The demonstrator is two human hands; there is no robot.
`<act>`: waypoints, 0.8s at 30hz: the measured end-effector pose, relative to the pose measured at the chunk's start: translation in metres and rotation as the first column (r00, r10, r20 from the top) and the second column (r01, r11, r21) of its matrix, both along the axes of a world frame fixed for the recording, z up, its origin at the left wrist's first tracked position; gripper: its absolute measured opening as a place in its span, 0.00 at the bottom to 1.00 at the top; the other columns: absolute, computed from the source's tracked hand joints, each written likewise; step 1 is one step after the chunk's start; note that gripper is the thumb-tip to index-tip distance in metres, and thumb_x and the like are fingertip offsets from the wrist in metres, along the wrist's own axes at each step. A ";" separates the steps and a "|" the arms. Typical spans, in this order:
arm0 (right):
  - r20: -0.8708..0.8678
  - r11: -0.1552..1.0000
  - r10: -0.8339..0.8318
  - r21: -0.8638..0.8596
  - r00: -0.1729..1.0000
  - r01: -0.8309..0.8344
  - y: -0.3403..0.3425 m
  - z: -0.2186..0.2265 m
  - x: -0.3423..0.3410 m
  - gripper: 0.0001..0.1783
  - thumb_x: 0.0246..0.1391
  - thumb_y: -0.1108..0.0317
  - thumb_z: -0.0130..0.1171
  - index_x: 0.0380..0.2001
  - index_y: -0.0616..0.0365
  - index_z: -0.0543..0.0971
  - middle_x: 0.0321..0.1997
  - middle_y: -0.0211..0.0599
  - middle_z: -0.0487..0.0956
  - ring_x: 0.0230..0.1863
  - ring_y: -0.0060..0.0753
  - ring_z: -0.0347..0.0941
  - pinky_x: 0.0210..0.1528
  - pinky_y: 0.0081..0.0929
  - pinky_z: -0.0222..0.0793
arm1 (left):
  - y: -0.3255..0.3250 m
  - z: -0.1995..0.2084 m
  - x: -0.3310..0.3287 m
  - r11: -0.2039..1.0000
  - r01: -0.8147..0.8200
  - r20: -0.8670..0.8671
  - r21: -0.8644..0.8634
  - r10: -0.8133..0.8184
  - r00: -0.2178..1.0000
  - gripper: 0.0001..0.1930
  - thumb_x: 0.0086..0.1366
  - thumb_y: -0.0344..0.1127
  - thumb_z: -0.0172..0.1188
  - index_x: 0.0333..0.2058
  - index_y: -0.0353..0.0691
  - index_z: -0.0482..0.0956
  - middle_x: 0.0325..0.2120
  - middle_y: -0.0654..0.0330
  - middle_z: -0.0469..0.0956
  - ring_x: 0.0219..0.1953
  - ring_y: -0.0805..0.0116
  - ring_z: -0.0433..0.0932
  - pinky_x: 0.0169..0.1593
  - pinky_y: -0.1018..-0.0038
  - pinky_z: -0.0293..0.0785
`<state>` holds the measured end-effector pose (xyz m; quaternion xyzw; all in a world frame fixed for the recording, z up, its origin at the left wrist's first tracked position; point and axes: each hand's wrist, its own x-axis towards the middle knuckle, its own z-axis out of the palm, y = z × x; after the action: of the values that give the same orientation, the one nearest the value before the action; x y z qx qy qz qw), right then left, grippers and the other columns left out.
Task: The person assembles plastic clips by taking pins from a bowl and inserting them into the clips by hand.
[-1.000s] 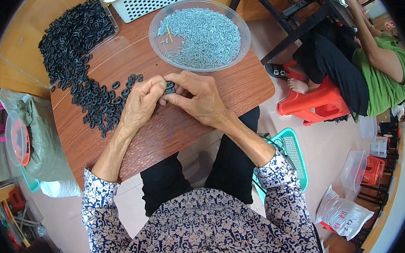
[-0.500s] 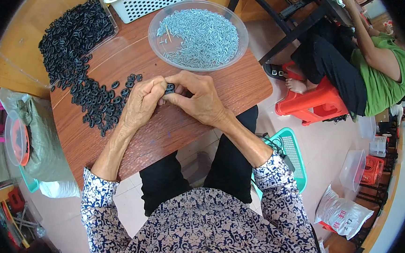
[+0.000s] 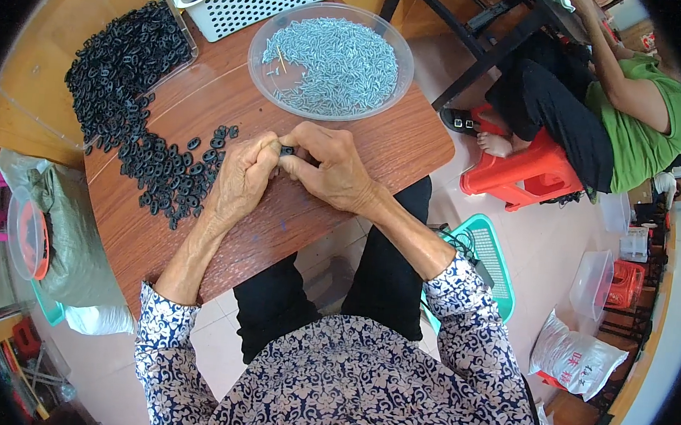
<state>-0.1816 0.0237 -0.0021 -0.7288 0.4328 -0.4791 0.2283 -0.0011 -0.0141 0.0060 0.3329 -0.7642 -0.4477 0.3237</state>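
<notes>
Since the earlier frames almost nothing has moved: your hands have stayed pressed together over the middle of the tabletop (image 3: 376, 148), only the fingers have worked a little around the small piece between them.

In the head view, your left hand (image 3: 240, 180) is curled nearly shut, its thumb and forefinger pinched on a small black plastic ring (image 3: 286, 151) that shows as a dark spot just between the two hands. Your right hand (image 3: 329, 167) meets it from the other side, fingers bent and closed onto the same ring, so the two hands touch at the fingertips and clamp the piece together. Whether a screw is also in the grip you cannot tell; the fingers hide it.

The ring sits above the wooden tabletop, near its front edge. Just to the left of your left hand lies a spread heap of black rings (image 3: 138, 111), reaching back toward the far left corner. Beyond your hands stands a clear round bowl (image 3: 260, 82) filled with small silver screws (image 3: 335, 66). Behind the bowl is a white slotted basket (image 3: 256, 1).

To the right, well apart from the tabletop, another person in a green shirt (image 3: 638, 131) sits on a red stool (image 3: 525, 174).
</notes>
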 end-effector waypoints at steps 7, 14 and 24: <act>0.115 0.988 0.059 0.138 0.992 -0.075 -0.001 0.008 0.002 0.17 0.48 0.72 0.70 0.43 0.62 0.80 0.29 0.32 0.80 0.27 0.18 0.74 0.27 0.20 0.70 | 0.001 0.003 0.000 0.993 -0.054 -0.040 0.102 0.059 0.997 0.15 0.71 0.34 0.44 0.24 0.36 0.65 0.19 0.64 0.65 0.24 0.75 0.64 0.30 0.74 0.63; 0.430 0.932 0.038 0.311 0.902 -0.187 -0.001 0.009 -0.002 0.12 0.57 0.75 0.62 0.45 0.65 0.80 0.31 0.29 0.80 0.29 0.15 0.73 0.31 0.17 0.71 | 0.001 -0.003 -0.003 0.997 -0.059 -0.084 0.056 0.063 0.994 0.14 0.72 0.34 0.46 0.26 0.34 0.68 0.21 0.63 0.69 0.26 0.75 0.67 0.31 0.75 0.65; 0.413 0.941 -0.012 0.314 0.911 -0.130 -0.008 0.020 0.011 0.06 0.59 0.75 0.58 0.39 0.65 0.81 0.25 0.30 0.80 0.26 0.13 0.73 0.28 0.16 0.70 | 0.005 0.001 0.007 0.976 -0.058 -0.119 0.208 0.084 0.989 0.06 0.67 0.31 0.52 0.32 0.35 0.74 0.24 0.65 0.72 0.26 0.76 0.68 0.32 0.75 0.67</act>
<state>-0.1706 0.0155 0.0178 -0.5759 0.4279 -0.5331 0.4483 0.0060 -0.0086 0.0072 0.3622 -0.6797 -0.5322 0.3516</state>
